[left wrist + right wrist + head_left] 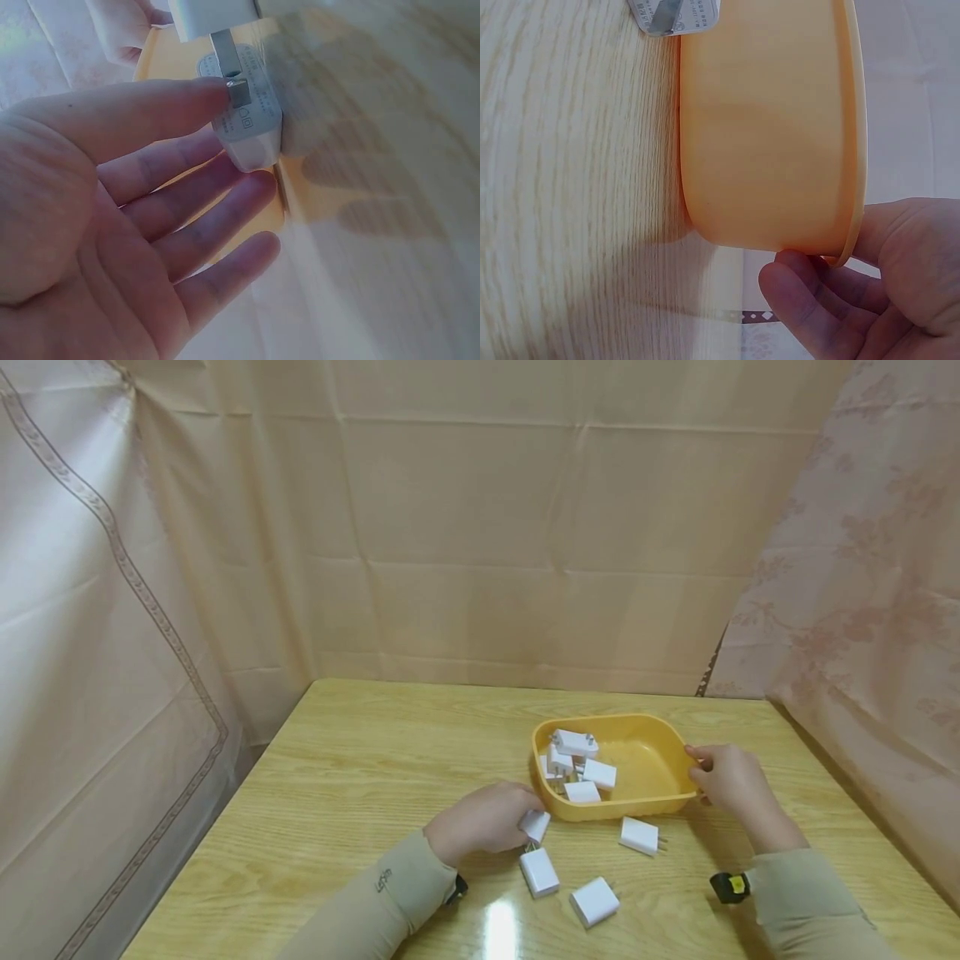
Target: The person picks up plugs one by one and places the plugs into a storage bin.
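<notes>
My left hand (487,818) pinches a white charger plug (536,827) by the near left corner of a yellow plastic basket (652,760). In the left wrist view the thumb lies at the metal prongs of this charger (259,112), with the fingers behind it. The right hand (738,785) grips the basket's right end, its thumb at the rim and fingers curled below, as the right wrist view shows. Several white chargers (576,743) lie heaped in the basket's left part. Just below the pinched one, another charger (540,872) lies on the table.
Two more white chargers lie on the wooden table (375,760): one charger (639,836) close to the basket's front side, another charger (595,902) nearer the front. A beige cloth (465,543) hangs behind the table, with patterned cloths at both sides.
</notes>
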